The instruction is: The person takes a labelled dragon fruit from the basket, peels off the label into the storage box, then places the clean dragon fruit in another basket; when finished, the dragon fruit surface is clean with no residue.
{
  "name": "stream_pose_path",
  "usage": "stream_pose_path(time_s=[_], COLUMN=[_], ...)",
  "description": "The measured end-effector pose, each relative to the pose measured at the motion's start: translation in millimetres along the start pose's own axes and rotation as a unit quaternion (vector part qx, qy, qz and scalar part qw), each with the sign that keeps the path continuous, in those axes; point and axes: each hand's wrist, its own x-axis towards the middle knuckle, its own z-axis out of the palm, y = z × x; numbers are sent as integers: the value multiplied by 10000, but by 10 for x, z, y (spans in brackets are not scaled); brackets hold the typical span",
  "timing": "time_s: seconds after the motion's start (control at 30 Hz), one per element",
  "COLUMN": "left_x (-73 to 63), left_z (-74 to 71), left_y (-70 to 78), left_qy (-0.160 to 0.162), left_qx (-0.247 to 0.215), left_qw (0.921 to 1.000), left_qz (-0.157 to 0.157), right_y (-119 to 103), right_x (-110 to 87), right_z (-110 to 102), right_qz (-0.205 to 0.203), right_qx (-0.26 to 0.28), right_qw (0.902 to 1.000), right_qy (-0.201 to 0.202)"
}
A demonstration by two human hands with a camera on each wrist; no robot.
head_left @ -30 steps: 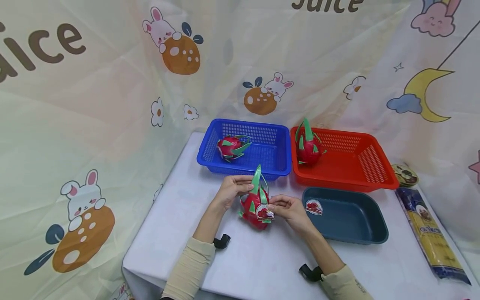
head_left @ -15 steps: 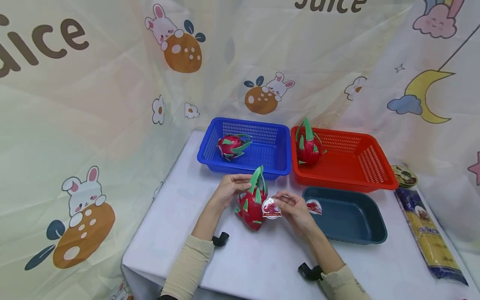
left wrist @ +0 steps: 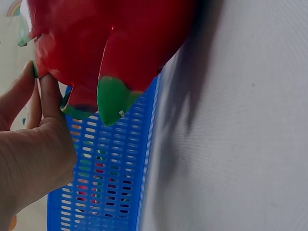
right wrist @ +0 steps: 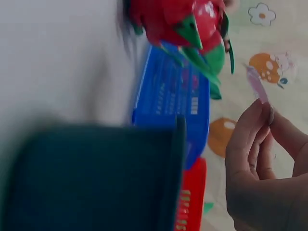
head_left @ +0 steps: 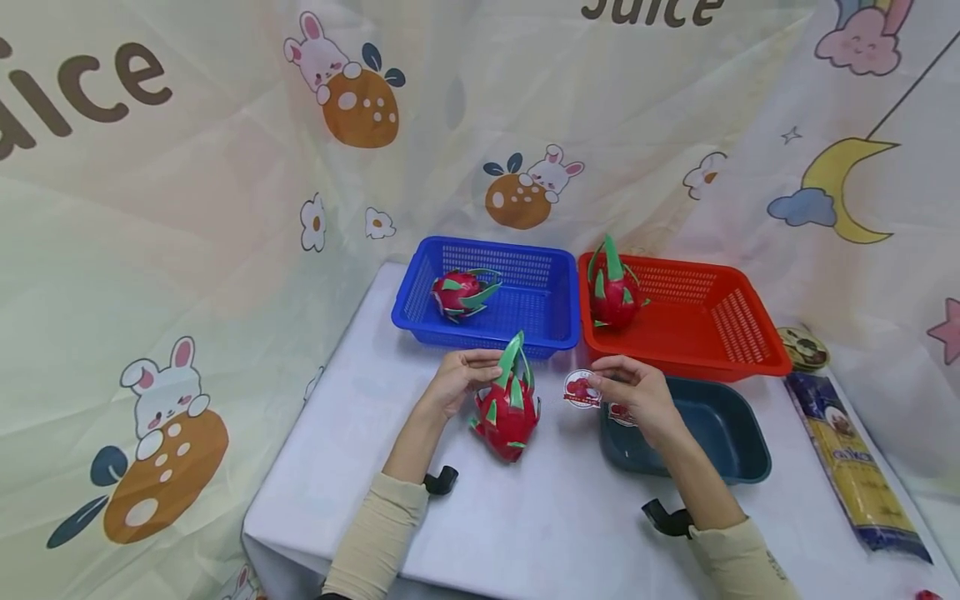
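White tablecloth [head_left: 570, 517] spreads beneath the left hand [head_left: 459, 382], whose fingers apparently pinch the dragon fruit [head_left: 507, 418] at their tips, best held steady, while the right hand [head_left: 637, 396] pinches the round sticker [head_left: 580, 389], best gripped only by its rim.

Head cam sits high over the near side of the table [head_left: 555, 517], facing forward and down, widest and farthest back, taking in left hand [head_left: 463, 382], right hand [head_left: 639, 392] and backdrop [head_left: 232, 267]. Wrist cams are close in and rolled sideways: left looks past its hand and the held fruit [left wrist: 139, 33], table at frame right; right looks past its hand, table at frame left, tray [right wrist: 96, 183] large and blurred lower left. All three share that fruit and the blue basket [head_left: 487, 337].
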Motion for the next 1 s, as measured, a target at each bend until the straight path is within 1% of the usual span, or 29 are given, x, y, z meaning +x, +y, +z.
stream_pose_path(time_s=[0.1, 0.23, 0.37, 0.63, 0.77, 1.0], left_x=[-8, -18, -18, 9, 7, -12], left_z=[-6, -13, -19, -16, -17, -4], left_y=[13, 28, 27, -9, -13, 4], left_qy=[-19, -48, -63, -25, -23, -75], left_qx=[-5, 1, 25, -48, -66, -40], left_qw=[10000, 10000, 10000, 9999, 9999, 9999], left_qz=[-21, -25, -23, -101, -131, -128], right_y=[-29, -46, -6, 98, 132, 228], right_x=[16, 33, 29, 16, 32, 33], right_z=[-170, -394, -596, -886, -1013, -1173], right_qz=[129, 442, 719, 896, 1059, 1433], right_qx=[-350, -659, -736, -611, -550, -608], right_qw=[9993, 9961, 9927, 9916, 9911, 9877], right_qy=[-92, -398, -632, -702, -590, -119])
